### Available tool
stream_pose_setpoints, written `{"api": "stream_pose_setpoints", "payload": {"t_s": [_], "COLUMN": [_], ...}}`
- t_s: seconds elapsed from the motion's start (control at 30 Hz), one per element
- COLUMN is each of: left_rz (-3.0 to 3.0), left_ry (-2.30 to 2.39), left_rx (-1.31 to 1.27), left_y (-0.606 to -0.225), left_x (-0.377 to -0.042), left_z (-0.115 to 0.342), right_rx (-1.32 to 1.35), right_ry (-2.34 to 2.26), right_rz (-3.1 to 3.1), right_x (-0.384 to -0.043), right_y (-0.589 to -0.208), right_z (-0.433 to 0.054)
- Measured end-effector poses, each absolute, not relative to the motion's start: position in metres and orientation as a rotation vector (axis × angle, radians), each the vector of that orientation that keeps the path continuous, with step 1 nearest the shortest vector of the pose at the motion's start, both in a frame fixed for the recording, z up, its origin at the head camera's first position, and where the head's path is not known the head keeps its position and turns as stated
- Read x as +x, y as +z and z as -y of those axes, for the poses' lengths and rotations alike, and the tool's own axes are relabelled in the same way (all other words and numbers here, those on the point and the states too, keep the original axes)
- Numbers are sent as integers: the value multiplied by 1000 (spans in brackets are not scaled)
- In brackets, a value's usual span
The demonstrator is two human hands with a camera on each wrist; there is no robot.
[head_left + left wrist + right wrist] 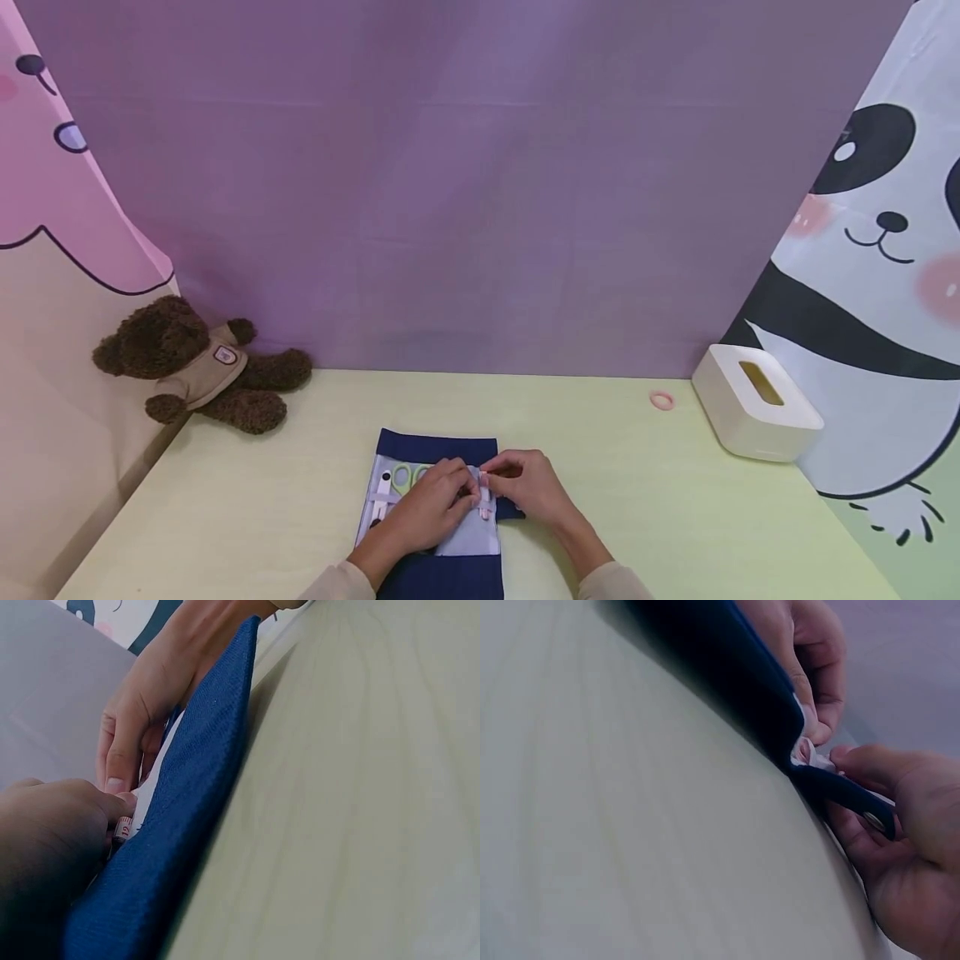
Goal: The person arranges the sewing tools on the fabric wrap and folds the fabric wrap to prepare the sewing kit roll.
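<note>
A navy fabric case [441, 577] lies unfolded on the table with its pale grey lining showing. In its left part, scissors with green handles [402, 477] and a white tool with a black dot [384, 483] sit under an elastic loop. My left hand [438, 504] reaches across the case, and its thumb and forefinger pinch at the right-hand elastic loop, mostly hidden. At the right edge my right hand [531, 487] pinches the top of a slim white stick [484, 508]. Reddish marks show on a small white piece [124, 827] beside the left fingers.
A navy snap strap [866, 810] sticks out at the case's right side, by the right hand. Behind on the left is a brown teddy bear [217, 367]. A white tissue box [757, 408] and a pink ring [662, 401] lie at the back right.
</note>
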State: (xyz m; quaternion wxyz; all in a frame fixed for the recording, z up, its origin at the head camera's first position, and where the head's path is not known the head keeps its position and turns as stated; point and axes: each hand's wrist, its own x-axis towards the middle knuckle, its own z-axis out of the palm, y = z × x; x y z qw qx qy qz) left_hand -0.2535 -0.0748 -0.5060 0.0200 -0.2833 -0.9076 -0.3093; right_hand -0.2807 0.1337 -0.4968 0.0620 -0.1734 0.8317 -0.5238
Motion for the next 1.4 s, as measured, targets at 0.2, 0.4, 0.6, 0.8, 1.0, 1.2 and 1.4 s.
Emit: {"api": "stream_pose_setpoints", "payload": {"t_s": [0.2, 0.4, 0.6, 0.8, 1.0, 1.2, 1.4], "left_rz": [2813, 2793, 2756, 2715, 2737, 2802, 2737], "left_ry": [-960, -949, -947, -952, -975, -1085, -1147], "left_rx": [-874, -881, -890, -903, -896, -874, -807], "left_y": [-507, -508, -508, -510, -510, -500, -480], "left_x": [-254, -253, -252, -253, -254, -256, -267], "left_z": [75, 75, 75, 75, 75, 78, 113], "right_rx": [-603, -647, -695, -730, -743, -740, -596], "right_ry": [-1527, -1495, -1474, -1491, -1525, -1476, -1542], "right_rz": [-2514, -2526, -2509, -2470, -2453, -2537, -2619], "right_x": [-281, -283, -282, -280, -279, -278, -263], "right_y": [-497, -502, -502, -501, -500, -496, -482], "right_z": [-138, -140, -141, -141, -141, -143, -149]}}
